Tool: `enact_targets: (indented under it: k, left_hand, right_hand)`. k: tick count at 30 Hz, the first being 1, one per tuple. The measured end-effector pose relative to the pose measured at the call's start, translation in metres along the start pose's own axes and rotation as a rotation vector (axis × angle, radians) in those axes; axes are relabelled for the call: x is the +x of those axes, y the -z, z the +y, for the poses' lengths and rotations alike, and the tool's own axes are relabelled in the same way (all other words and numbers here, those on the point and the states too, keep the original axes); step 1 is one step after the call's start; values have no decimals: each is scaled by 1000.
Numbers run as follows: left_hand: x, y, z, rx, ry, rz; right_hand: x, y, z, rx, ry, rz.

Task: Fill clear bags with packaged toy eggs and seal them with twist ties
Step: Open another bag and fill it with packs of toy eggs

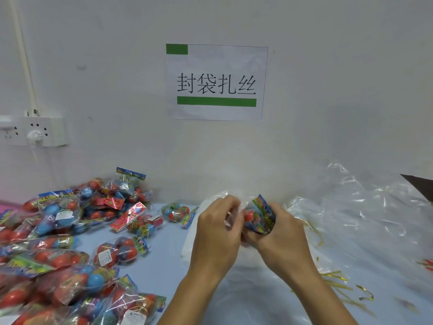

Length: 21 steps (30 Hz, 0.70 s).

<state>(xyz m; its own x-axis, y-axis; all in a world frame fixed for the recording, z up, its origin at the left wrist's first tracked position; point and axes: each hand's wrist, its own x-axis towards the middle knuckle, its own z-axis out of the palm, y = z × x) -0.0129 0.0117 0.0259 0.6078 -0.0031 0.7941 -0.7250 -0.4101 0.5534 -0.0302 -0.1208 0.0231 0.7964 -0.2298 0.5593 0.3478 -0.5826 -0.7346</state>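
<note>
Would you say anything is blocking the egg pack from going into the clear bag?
Nothing visible does. The right hand grips the egg pack right at the clear bag, whose mouth the left hand holds; no other pack lies between them.

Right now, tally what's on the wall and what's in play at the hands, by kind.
Paper signs: 1
Power strips: 1
Hands, left hand and right hand: 2
Egg packs in hand: 1
Clear bags in hand: 1
Total: 6
</note>
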Motion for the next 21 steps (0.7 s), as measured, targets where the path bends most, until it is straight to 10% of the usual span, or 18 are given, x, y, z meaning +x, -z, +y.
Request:
enact_targets:
  k: [8,14,21]
  left_hand:
    - [-3,-5,15,-32,-76,-28]
    - [2,6,13,58,87,198]
    - [7,9,0,-125,274,41]
  right_hand:
    - [-2,-2,-3,-27,65,283]
    - [-3,-5,-3,-57,175,170]
    - [-7,-6,-3,-149,330,20]
